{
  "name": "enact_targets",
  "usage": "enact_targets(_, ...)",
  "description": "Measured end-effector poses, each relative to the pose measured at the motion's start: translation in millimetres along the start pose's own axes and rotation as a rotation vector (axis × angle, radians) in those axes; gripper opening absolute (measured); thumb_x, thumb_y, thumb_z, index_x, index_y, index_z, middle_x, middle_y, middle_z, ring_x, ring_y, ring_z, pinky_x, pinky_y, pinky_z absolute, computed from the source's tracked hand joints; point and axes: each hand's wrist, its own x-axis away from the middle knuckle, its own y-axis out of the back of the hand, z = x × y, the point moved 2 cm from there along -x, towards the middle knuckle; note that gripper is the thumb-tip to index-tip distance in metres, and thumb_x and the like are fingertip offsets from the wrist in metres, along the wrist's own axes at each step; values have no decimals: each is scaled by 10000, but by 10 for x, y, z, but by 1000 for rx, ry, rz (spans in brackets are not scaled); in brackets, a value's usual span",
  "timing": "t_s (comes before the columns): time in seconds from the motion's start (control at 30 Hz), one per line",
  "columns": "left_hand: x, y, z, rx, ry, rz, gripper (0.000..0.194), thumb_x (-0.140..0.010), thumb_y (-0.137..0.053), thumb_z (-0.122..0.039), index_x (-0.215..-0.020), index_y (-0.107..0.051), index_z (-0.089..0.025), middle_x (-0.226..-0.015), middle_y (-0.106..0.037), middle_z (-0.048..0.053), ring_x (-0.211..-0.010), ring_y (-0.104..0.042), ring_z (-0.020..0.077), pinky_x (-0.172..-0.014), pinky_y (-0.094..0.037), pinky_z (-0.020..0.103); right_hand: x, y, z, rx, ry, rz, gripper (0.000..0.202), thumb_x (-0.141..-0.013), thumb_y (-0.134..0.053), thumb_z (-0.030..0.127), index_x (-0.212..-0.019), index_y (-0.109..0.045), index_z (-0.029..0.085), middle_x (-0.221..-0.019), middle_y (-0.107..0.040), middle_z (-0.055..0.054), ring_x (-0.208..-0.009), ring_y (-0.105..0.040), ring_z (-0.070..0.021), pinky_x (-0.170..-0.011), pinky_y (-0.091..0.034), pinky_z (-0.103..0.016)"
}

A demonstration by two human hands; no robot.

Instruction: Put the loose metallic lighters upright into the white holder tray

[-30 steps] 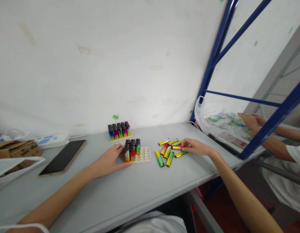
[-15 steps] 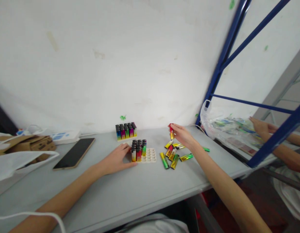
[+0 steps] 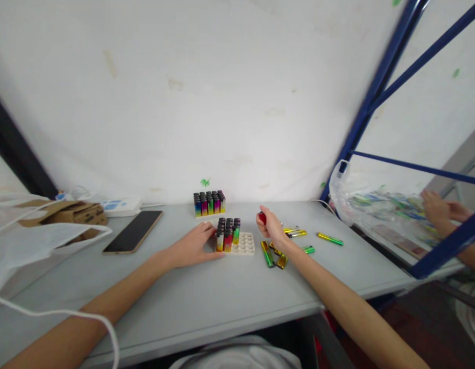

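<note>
The red lighter (image 3: 262,218), clamped in the right hand (image 3: 271,225) above the tabletop (image 3: 206,294), has been brought nearer the tray (image 3: 243,252); vacant holes are noted there; its left end is flanked by the left hand (image 3: 197,243), thumb and fingers apart.

A scuffed white wall (image 3: 237,113) backs a grey table (image 3: 206,297) beside blue metal framing (image 3: 359,128).

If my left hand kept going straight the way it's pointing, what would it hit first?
Most likely the lighters standing in the white tray; your left hand is right beside them, though exact contact is hard to tell.
</note>
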Motion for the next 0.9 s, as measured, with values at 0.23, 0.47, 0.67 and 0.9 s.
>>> enact_targets(0.23, -6, 24, -21, 3, -13, -11, 568, -842, -658, -720, -994, -661, -173, -1064, -650, 126, -1019, -634, 327, -961, -546, 458, 50, -111, 10, 117, 47, 24, 396, -926, -382, 384, -560, -348, 237, -466, -255, 63, -419, -179, -85, -403, -143, -237)
enact_targets(0.47, -1, 30, -31, 9, -11, -2, 570, -851, -663, -708, -1012, -664, -161, -1075, -651, 126, -1019, -637, 322, -960, -543, 454, 19, -118, -54, 167, 48, 54, 466, -939, -364, 533, -573, -364, 245, -452, -254, 71, -418, -203, -92, -413, -175, -243)
enact_targets(0.67, 6, 27, -31, 24, -8, -15, 594, -841, -664, -721, -1037, -679, -161, -1100, -663, 137, -1040, -641, 339, -988, -532, 472, 3, -99, -84, 197, 67, 88, 443, -928, -408, 498, -567, -372, 243, -466, -260, 65, -424, -208, -96, -421, -175, -255)
enact_targets(0.9, 9, 20, -24, 25, -2, -17, 581, -842, -685, -692, -1067, -682, -156, -1127, -663, 143, -1057, -637, 334, -990, -526, 463, 1, -55, -45, 104, 176, 116, 611, -935, -427, 766, -804, -610, 198, -554, -310, 74, -454, -249, -101, -443, -188, -248)
